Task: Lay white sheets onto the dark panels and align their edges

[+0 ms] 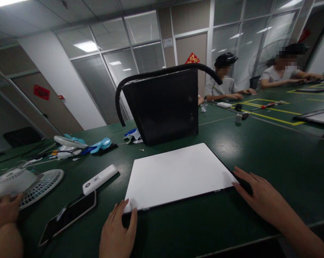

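Observation:
A thin white panel [175, 175] with a dark edge lies nearly flat on the green table in front of me. At its near left corner my left hand [117, 229] has the thumb and fingers on either side of the corner, holding it. My right hand [255, 193] grips the near right corner between thumb and fingers. Behind the panel stands a black board [164, 107], tilted upright, and a black flexible strip [162, 71] arches over its top.
A phone [70, 215] and a white handheld device [100, 179] lie to the left. Another person's hand [6, 215] rests by a white fan [43, 186]. Blue items and cables [100, 145] lie farther back. Two people sit at the far right, near a small metal cylinder [238, 119].

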### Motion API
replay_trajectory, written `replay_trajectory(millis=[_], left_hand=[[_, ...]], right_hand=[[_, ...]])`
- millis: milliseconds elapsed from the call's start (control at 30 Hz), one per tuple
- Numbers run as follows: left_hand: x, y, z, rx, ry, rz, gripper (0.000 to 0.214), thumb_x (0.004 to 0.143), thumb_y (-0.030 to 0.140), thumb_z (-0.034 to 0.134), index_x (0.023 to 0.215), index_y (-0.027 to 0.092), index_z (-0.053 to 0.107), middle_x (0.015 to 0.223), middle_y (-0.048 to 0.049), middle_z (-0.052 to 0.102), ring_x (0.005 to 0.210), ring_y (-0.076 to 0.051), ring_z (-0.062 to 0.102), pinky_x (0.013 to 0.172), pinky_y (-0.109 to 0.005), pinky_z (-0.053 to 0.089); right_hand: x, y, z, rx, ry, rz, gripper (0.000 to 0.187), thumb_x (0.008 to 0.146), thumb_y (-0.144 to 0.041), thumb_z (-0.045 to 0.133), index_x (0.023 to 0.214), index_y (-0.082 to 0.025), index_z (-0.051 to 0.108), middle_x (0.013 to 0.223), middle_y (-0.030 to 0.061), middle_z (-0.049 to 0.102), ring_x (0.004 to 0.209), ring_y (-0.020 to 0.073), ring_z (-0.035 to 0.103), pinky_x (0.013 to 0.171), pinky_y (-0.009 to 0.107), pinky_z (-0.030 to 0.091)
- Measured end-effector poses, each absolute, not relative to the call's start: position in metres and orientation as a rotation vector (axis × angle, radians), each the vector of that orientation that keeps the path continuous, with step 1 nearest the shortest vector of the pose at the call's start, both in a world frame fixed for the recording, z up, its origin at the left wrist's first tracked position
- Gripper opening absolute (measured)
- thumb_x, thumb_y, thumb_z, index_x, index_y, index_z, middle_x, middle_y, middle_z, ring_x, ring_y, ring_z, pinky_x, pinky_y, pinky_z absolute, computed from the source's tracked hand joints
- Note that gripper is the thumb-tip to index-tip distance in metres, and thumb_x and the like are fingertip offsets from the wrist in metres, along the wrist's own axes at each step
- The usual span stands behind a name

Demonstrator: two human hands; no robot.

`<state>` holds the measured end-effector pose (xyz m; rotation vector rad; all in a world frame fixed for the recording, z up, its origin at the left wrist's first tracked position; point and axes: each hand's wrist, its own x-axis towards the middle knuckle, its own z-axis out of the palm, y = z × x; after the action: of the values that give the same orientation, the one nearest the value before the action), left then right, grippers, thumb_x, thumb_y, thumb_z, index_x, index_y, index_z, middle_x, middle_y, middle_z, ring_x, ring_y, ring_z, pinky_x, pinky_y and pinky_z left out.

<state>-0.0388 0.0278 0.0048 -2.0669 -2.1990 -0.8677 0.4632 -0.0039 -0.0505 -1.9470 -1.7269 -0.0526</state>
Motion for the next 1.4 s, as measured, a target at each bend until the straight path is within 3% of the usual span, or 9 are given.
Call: replay_trajectory(millis=[233, 533, 767, 900, 1033, 1400], left_hand=[[-0.040, 0.028, 0.003, -2.105, -2.187, -0.904, 0.067, 0.090, 0.065, 0.047, 0.125, 0.017, 0.076, 0.140, -0.0145, 0.071, 0.137, -0.040, 0.062, 0.120, -0.058, 0.048], [-0.041, 0.024, 0.005, -2.128, -2.226, -0.871, 0.072, 0.088, 0.069, 0.047, 0.127, 0.017, 0.078, 0.145, -0.0159, 0.067, 0.138, -0.041, 0.060, 0.121, -0.062, 0.046], [-0.042, 0.027, 0.000, -2.102, -2.164, -0.873, 0.071, 0.092, 0.067, 0.045, 0.128, 0.014, 0.076, 0.141, -0.0174, 0.070, 0.135, -0.040, 0.063, 0.120, -0.060, 0.048], [-0.042, 0.028, -0.004, -2.072, -2.144, -0.799, 0.078, 0.094, 0.065, 0.040, 0.135, 0.008, 0.073, 0.148, -0.0211, 0.064, 0.140, -0.042, 0.058, 0.122, -0.063, 0.045], [-0.043, 0.030, -0.008, -2.094, -2.133, -0.693, 0.076, 0.094, 0.063, 0.041, 0.135, 0.009, 0.075, 0.150, -0.0195, 0.062, 0.144, -0.042, 0.055, 0.124, -0.062, 0.042], [-0.041, 0.029, -0.003, -2.086, -2.143, -0.730, 0.074, 0.093, 0.063, 0.040, 0.128, 0.011, 0.079, 0.142, -0.0185, 0.069, 0.141, -0.042, 0.058, 0.122, -0.061, 0.044]], right_hand=[[0.464, -0.005, -0.048, -1.887, -1.760, -0.003, 0.074, 0.101, -0.072, 0.040, 0.153, -0.021, 0.056, 0.148, 0.0087, 0.061, 0.133, 0.0361, 0.059, 0.116, 0.065, 0.051], [0.463, -0.007, -0.048, -1.860, -1.733, 0.061, 0.076, 0.099, -0.076, 0.045, 0.153, -0.023, 0.055, 0.147, 0.0095, 0.061, 0.129, 0.0365, 0.062, 0.112, 0.064, 0.054], [0.462, -0.005, -0.044, -1.908, -1.716, -0.025, 0.074, 0.102, -0.076, 0.037, 0.147, -0.022, 0.060, 0.142, 0.0088, 0.065, 0.125, 0.0342, 0.065, 0.110, 0.062, 0.057], [0.461, -0.003, -0.045, -1.942, -1.719, -0.087, 0.081, 0.102, -0.076, 0.032, 0.144, -0.014, 0.064, 0.143, 0.0139, 0.063, 0.133, 0.0377, 0.059, 0.116, 0.065, 0.051], [0.462, -0.001, -0.048, -1.955, -1.767, -0.122, 0.083, 0.102, -0.078, 0.030, 0.138, -0.013, 0.069, 0.146, 0.0118, 0.062, 0.141, 0.0358, 0.053, 0.124, 0.064, 0.043], [0.461, -0.003, -0.046, -2.008, -1.776, -0.135, 0.087, 0.103, -0.079, 0.026, 0.135, -0.013, 0.072, 0.147, 0.0121, 0.061, 0.140, 0.0353, 0.054, 0.122, 0.063, 0.045]])
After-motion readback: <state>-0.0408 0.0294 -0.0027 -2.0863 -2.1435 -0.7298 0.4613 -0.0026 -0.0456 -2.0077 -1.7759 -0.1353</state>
